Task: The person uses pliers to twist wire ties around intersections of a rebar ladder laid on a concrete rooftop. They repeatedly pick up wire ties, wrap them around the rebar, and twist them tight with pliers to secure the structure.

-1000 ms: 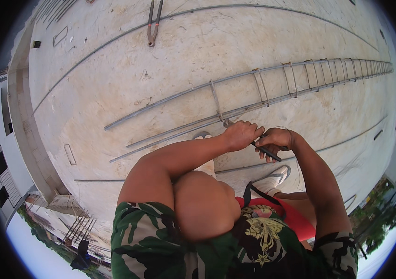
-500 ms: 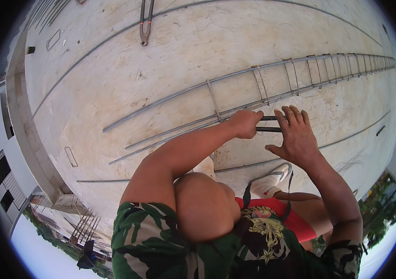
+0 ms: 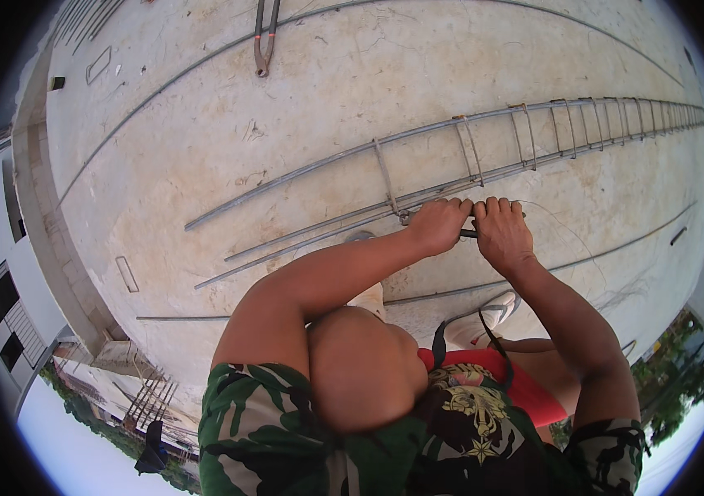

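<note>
Left hand point(image 3: 440, 226) and right hand point(image 3: 502, 236) are curled side by side around the slim, dark handles of metal pincers point(image 3: 468, 234) — tool's head right at the lower bars of a ladder-shaped steel rebar frame point(image 3: 480, 180), contact unclear. Frame lies on rough, brown-stained concrete floor point(image 3: 352, 91) — thin, curved wire point(image 3: 577, 236) beyond the right hand.

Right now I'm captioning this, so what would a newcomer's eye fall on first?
The long steel frame, stretching from left of centre to the far right. Then, near the middle, the left grip and right grip, both on a black-handled tool. A second tool lies at the top, left of centre.
</note>
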The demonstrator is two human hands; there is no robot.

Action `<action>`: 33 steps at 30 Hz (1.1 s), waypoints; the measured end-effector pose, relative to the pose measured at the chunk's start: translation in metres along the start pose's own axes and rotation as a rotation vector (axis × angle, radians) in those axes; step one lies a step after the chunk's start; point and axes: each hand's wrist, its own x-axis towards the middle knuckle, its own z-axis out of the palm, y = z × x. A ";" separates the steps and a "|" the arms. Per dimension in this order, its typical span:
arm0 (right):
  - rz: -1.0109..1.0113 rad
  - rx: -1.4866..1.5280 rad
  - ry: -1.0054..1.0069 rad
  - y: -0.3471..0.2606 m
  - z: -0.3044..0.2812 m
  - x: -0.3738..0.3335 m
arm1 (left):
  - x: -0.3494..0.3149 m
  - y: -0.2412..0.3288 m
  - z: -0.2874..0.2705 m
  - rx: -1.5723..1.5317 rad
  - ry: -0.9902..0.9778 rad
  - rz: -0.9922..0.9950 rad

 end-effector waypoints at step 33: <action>0.194 0.452 -0.046 -0.020 -0.039 -0.036 | 0.008 -0.003 -0.008 0.066 -0.327 -0.040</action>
